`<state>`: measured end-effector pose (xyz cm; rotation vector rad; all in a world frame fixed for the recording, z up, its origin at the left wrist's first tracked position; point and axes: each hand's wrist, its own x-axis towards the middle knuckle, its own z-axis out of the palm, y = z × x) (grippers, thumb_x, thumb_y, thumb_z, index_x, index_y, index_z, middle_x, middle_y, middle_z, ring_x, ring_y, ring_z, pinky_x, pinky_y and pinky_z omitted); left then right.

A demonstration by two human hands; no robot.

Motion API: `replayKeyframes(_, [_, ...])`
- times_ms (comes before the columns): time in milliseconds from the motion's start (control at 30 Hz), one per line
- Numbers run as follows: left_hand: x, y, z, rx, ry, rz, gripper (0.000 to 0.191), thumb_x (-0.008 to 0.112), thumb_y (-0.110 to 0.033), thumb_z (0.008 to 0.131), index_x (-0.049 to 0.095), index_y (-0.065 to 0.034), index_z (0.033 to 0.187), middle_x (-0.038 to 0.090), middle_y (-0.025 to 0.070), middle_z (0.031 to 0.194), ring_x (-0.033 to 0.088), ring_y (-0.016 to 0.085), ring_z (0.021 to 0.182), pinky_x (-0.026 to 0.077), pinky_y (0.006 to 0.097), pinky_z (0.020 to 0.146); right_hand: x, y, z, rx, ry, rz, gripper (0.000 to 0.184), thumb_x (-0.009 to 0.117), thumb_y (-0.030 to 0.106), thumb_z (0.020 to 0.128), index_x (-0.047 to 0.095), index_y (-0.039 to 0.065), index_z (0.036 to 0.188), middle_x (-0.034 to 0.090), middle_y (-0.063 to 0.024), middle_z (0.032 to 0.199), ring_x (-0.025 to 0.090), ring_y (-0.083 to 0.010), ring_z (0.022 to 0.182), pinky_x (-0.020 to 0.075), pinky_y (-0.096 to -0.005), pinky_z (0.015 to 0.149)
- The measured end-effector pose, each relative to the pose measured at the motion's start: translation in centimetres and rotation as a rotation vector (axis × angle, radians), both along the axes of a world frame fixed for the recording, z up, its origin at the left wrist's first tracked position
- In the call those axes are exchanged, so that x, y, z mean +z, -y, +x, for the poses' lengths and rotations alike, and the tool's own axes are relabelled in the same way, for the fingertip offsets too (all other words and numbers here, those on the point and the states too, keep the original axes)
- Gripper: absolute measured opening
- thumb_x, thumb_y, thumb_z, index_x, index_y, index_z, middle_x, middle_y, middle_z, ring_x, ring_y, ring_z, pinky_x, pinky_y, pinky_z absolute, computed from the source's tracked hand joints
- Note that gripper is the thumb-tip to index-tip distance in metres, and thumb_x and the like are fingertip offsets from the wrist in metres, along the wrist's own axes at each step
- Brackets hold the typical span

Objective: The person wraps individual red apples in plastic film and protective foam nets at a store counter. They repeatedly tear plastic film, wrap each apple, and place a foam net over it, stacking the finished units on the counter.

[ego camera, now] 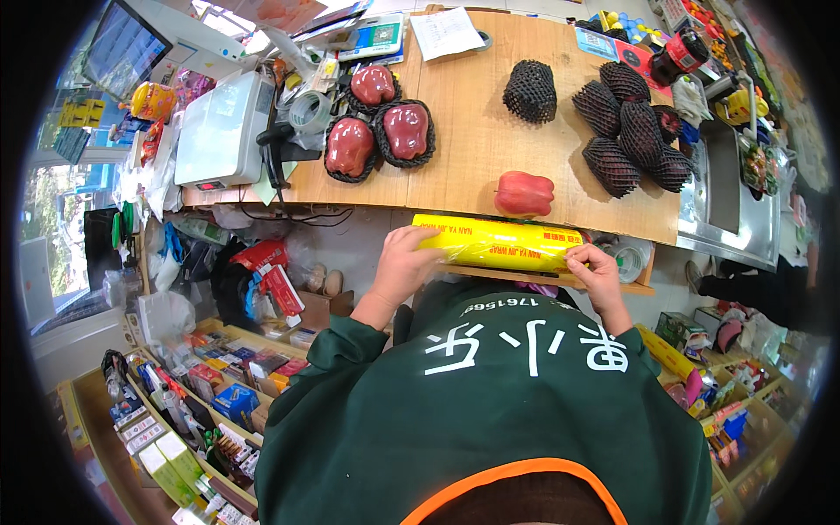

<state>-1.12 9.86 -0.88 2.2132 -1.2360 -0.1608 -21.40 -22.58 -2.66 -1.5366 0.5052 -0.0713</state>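
A yellow roll of plastic cling wrap (492, 243) lies along the front edge of the wooden table, over an open drawer. My right hand (596, 272) pinches at the film near the roll's right end with thumb and forefinger. At the other end, my left hand (408, 262) is against the roll with curled fingers; whether it grips the film is unclear. Just beyond the roll sits a bare red apple (524, 194). A black foam net (529, 92) stands farther back, its contents hidden. Three shiny, film-covered apples (405, 131) rest in black nets at left.
Several net-sleeved fruits (640, 134) are piled at right, beside a metal sink (718, 177). A cola bottle (679, 56) lies behind them. At left are a scanner (279, 147), a tape roll (310, 111) and a white device (226, 131). Paper (446, 33) lies at the back.
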Motion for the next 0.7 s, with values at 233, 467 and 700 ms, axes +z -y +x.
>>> replayKeyframes(233, [1.6, -0.6, -0.5, 0.253, -0.668, -0.335, 0.005, 0.068, 0.003, 0.087, 0.073, 0.0024, 0.089, 0.071, 0.0095, 0.087, 0.065, 0.015, 0.080, 0.050, 0.0254, 0.073, 2.5, 0.9, -0.5, -0.071, 0.092, 0.125, 0.005, 0.066, 0.002, 0.090, 0.064, 0.001, 0.086, 0.073, -0.0129, 0.101, 0.065, -0.0173, 0.099, 0.0487, -0.0310, 0.092])
replayKeyframes(467, [5.4, 0.2, 0.6, 0.139, -0.705, -0.341, 0.003, 0.070, 0.003, 0.084, 0.072, 0.0031, 0.085, 0.070, 0.0103, 0.080, 0.066, 0.016, 0.075, 0.050, 0.0265, 0.070, 6.8, 2.0, -1.7, -0.101, 0.153, 0.185, 0.010, 0.067, 0.005, 0.091, 0.062, 0.002, 0.083, 0.073, -0.0158, 0.097, 0.067, -0.0187, 0.093, 0.0513, -0.0327, 0.086])
replayKeyframes(700, [8.1, 0.0, 1.7, 0.059, -0.759, -0.330, 0.005, 0.072, 0.000, 0.084, 0.075, 0.0010, 0.088, 0.070, 0.0093, 0.079, 0.065, 0.016, 0.074, 0.049, 0.0263, 0.068, 11.4, 1.5, -2.7, -0.063, 0.209, 0.163, 0.012, 0.069, 0.007, 0.089, 0.060, 0.001, 0.082, 0.072, -0.0190, 0.092, 0.068, -0.0241, 0.087, 0.0533, -0.0361, 0.082])
